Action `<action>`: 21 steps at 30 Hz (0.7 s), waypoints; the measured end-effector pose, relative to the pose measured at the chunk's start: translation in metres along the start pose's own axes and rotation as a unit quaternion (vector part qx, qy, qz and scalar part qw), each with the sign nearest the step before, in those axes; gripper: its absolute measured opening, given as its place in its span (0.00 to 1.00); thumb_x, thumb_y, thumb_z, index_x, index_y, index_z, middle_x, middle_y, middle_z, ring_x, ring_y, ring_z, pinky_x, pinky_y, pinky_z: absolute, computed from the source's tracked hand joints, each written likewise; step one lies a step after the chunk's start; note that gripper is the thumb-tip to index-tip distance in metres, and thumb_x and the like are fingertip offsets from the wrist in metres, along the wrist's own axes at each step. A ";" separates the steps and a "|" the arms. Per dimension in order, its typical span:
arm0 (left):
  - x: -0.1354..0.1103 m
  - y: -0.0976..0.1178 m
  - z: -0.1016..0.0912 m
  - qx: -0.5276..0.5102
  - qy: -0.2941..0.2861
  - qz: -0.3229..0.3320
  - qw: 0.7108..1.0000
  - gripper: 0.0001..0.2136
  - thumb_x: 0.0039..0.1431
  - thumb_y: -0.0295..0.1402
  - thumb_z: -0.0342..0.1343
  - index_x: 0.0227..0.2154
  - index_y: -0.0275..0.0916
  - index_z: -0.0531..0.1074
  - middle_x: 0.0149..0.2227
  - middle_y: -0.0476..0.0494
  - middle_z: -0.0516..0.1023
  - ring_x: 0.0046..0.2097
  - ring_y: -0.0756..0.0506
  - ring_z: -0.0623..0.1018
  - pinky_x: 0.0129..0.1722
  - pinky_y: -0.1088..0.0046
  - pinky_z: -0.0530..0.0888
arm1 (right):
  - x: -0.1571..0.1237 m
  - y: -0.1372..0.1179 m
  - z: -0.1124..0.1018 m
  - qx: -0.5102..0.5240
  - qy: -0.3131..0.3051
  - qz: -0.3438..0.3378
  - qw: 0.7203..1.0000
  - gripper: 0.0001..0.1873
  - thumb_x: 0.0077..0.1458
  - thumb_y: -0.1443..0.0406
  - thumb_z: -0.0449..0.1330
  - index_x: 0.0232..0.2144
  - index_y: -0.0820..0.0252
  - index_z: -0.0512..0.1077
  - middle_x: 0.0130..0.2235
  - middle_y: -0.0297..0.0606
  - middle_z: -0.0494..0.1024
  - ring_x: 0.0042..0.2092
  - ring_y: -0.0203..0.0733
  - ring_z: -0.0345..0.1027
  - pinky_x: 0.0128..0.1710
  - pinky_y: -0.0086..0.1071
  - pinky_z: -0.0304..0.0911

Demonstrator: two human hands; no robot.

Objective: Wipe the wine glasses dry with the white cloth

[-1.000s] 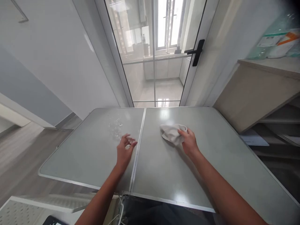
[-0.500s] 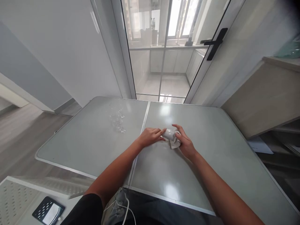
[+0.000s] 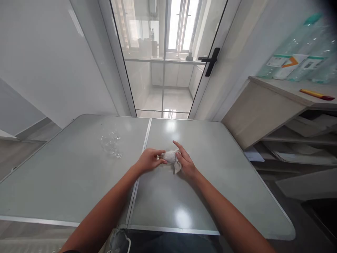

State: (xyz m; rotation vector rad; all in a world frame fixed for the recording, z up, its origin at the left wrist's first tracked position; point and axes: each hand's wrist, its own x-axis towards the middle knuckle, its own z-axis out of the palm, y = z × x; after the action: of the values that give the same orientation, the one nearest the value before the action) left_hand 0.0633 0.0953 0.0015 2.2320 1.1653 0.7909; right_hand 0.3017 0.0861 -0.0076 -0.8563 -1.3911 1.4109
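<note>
A small clear glass (image 3: 169,156) lies sideways between my two hands, just over the right half of the table. My left hand (image 3: 150,160) grips its left end between thumb and fingers. At the other end, my right hand (image 3: 186,162) presses a crumpled white cloth (image 3: 177,166) against the glass, its index finger stretched out. The cloth's loose corner hangs toward me. Whether cloth also fills the inside of the glass I cannot tell. To the left, several clear, shiny pieces (image 3: 112,142) lie scattered on the table; their kind is hard to make out.
The pale folding table (image 3: 79,189) has a metal seam (image 3: 139,172) down its middle. Beyond it stands a glass door with a black handle (image 3: 212,60). At right, a wooden shelf (image 3: 247,116) bears clear plastic bottles (image 3: 295,66) and a yellow-and-red stick-like item (image 3: 316,94).
My view has swung to the right, bringing the bottles on the shelf into sight. My left fingers have shifted from lying along the glass to pinching its end. The cloth stays in my right hand.
</note>
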 end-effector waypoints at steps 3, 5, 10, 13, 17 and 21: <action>-0.002 0.002 0.022 0.162 0.084 0.094 0.979 0.19 0.66 0.44 0.58 0.54 0.39 0.77 0.38 0.38 0.83 0.35 0.47 0.80 0.34 0.74 0.72 | 0.007 0.002 0.002 0.163 0.081 0.078 0.980 0.33 0.59 0.53 0.65 0.63 0.55 0.68 0.31 0.32 0.71 0.31 0.39 0.63 0.34 0.31 0.63; -0.003 0.004 0.031 0.173 0.097 0.091 0.976 0.19 0.67 0.43 0.57 0.55 0.38 0.77 0.37 0.37 0.83 0.34 0.46 0.80 0.33 0.73 0.72 | 0.008 0.001 0.001 0.193 0.100 0.083 0.973 0.32 0.58 0.53 0.65 0.61 0.56 0.69 0.29 0.31 0.70 0.30 0.38 0.62 0.32 0.29 0.61; 0.001 0.011 0.028 -0.101 -0.011 -0.069 0.992 0.25 0.65 0.51 0.55 0.48 0.33 0.81 0.28 0.45 0.80 0.22 0.51 0.70 0.24 0.75 0.66 | 0.000 -0.009 -0.003 0.032 0.008 -0.008 0.999 0.27 0.64 0.51 0.60 0.62 0.53 0.69 0.35 0.35 0.74 0.33 0.40 0.63 0.34 0.31 0.60; 0.001 0.010 0.026 -0.190 -0.051 -0.105 0.975 0.26 0.65 0.52 0.54 0.48 0.32 0.81 0.27 0.44 0.80 0.20 0.53 0.66 0.21 0.75 0.63 | 0.000 -0.012 -0.005 -0.014 -0.017 -0.041 0.999 0.25 0.65 0.49 0.57 0.57 0.55 0.72 0.33 0.35 0.72 0.32 0.40 0.61 0.33 0.32 0.59; -0.004 0.004 0.040 -0.016 0.109 -0.016 0.994 0.22 0.64 0.48 0.59 0.51 0.36 0.80 0.27 0.45 0.80 0.24 0.50 0.72 0.28 0.75 0.68 | 0.007 -0.005 -0.005 -0.017 0.021 -0.036 0.999 0.22 0.65 0.47 0.57 0.49 0.56 0.73 0.31 0.33 0.69 0.31 0.39 0.59 0.32 0.31 0.57; -0.006 -0.002 0.048 0.144 0.156 0.075 0.974 0.18 0.67 0.44 0.57 0.51 0.39 0.79 0.31 0.41 0.83 0.29 0.48 0.78 0.30 0.75 0.71 | 0.012 0.005 -0.004 0.058 0.049 0.022 0.997 0.24 0.62 0.47 0.60 0.54 0.53 0.70 0.30 0.31 0.69 0.30 0.38 0.59 0.31 0.29 0.57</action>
State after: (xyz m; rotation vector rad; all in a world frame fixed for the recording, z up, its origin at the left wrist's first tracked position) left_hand 0.0929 0.0837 -0.0351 2.5201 1.3396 1.1295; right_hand 0.3009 0.0992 -0.0110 -0.8728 -1.2110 1.4485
